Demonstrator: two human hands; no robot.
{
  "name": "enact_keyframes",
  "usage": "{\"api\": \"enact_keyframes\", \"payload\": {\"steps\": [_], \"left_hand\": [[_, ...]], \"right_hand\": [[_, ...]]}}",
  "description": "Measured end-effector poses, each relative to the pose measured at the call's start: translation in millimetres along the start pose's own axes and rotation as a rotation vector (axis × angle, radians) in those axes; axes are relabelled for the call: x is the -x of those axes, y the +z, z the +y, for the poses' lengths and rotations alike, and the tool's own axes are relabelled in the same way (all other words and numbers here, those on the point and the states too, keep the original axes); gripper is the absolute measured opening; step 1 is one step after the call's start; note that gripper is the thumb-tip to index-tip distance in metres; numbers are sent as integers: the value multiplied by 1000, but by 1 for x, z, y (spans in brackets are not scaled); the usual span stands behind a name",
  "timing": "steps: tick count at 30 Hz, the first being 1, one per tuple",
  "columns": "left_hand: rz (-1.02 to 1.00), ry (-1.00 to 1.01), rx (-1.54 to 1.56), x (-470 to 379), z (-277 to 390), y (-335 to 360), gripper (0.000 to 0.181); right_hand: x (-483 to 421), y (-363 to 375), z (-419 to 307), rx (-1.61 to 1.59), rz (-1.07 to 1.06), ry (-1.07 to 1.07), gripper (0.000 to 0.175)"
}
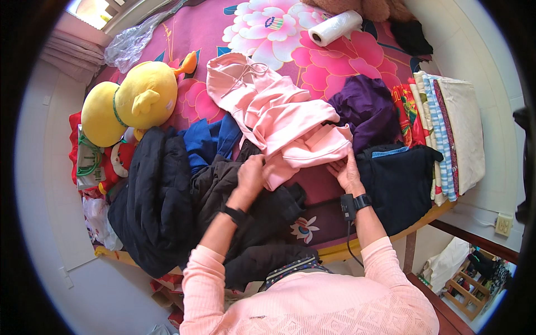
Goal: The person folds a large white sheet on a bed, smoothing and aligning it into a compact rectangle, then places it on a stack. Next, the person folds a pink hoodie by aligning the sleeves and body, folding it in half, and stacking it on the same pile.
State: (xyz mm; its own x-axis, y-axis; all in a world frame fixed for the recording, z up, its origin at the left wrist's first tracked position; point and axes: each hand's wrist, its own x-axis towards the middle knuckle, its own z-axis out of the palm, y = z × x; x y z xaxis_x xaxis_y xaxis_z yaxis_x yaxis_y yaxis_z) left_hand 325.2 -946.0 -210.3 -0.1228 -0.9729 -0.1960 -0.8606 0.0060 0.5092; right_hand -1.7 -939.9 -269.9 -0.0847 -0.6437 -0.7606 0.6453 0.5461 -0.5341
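Observation:
A pink hooded sweatshirt (pixel 272 109) lies rumpled on a floral bed cover, its hood and drawstring away from me. My left hand (pixel 251 173) is closed on the cloth at its near left edge. At the near right edge, my right hand (pixel 346 172) touches the pink fabric with palm turned up and fingers partly spread; whether it grips is unclear. Under and beside my left forearm is a dark brown garment (pixel 217 180). A purple garment (pixel 366 109) is bunched against the sweatshirt's right side, and folded black clothing (pixel 393 184) lies right of my right hand.
On the left are a black padded garment (pixel 155 201), blue cloth (pixel 211 140) and a yellow plush duck (pixel 146 94). Folded fabrics (pixel 458 134) are stacked at the right. A plastic roll (pixel 337 27) lies at the far side. The bed's yellow edge (pixel 418 224) runs before me.

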Motion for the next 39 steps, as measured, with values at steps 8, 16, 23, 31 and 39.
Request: {"api": "enact_keyframes", "payload": {"steps": [8,16,23,31,39], "left_hand": [[60,691,-528,53,-32,21,59],[200,117,-563,23,-123,-50,17],[142,-398,-29,19,-45,73,64],[125,-790,1420,-51,-77,95,67],[198,100,1307,-165,10,-178,36]], "right_hand": [[-35,8,-34,-209,-120,14,49],[-29,-23,-56,-104,-42,-203,42],[-27,-13,-61,-113,-76,-23,63],[-68,15,-81,-73,-64,5,38],[-35,133,-210,-170,-432,-412,39]]}}
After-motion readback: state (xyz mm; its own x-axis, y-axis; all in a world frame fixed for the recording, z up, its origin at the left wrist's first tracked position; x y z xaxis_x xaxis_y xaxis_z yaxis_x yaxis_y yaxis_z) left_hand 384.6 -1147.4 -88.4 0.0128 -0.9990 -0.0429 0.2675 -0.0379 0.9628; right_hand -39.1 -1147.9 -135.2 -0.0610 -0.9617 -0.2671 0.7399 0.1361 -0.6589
